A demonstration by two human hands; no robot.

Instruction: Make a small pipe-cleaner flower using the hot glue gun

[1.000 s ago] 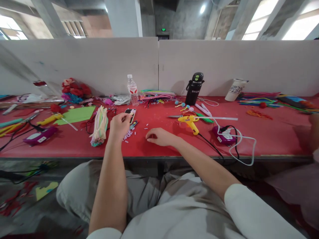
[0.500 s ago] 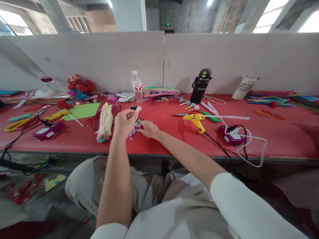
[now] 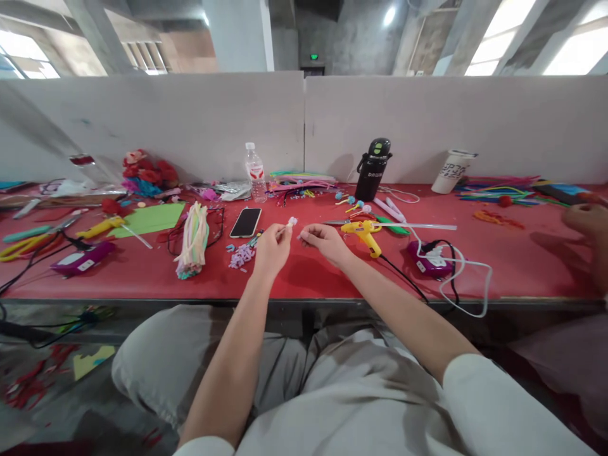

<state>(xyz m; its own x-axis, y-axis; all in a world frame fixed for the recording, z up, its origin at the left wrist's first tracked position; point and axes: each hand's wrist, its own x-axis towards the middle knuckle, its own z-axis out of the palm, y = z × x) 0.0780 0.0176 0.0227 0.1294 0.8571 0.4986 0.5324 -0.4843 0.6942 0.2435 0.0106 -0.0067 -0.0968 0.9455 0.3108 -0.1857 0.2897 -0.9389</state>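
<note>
Gripping a white-tipped stem (image 3: pixel 289 223) angled up-right, left hand (image 3: pixel 273 250) sits beside right hand (image 3: pixel 323 239); both hands pinched closed.

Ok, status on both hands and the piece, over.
Left grip shut on white-tipped piece. Right grip pinched shut beside it, contents unclear. Glue gun just beyond right grip, clear of both.

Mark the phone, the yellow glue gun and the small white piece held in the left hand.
phone (image 3: pixel 246 222), head view, middle of its dark screen.
yellow glue gun (image 3: pixel 363 232), head view, body above the handle.
small white piece (image 3: pixel 291 222), head view, its exposed white tip.
</note>
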